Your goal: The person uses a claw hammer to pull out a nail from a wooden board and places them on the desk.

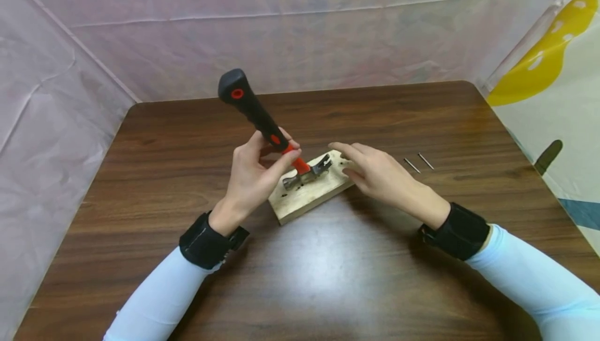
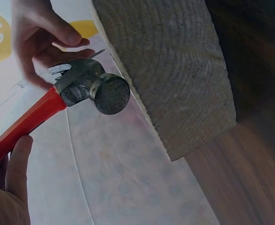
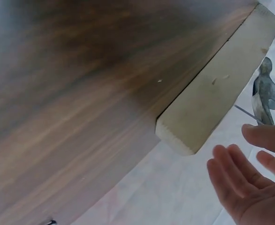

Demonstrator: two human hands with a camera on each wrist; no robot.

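Observation:
My left hand [image 1: 253,172] grips a claw hammer [image 1: 260,117] by the red neck below its black handle, which slants up and to the left. The metal hammer head [image 2: 92,86] hangs low over a pale wooden block [image 1: 309,195]; whether they touch I cannot tell. A thin nail [image 3: 247,112] juts from the block's top face, beside the hammer's claw. Over the block's right end, my right hand [image 1: 382,174] hovers with loosely bent fingers and holds nothing. In the right wrist view its fingertips [image 3: 220,152] are apart from the block.
Two loose nails [image 1: 419,161] lie on the brown wooden table [image 1: 178,185], right of my right hand. Several small dark holes mark the block's top. Behind the table hangs a pale sheet [image 1: 290,44], and a yellow patterned cloth [image 1: 539,70] hangs at the right.

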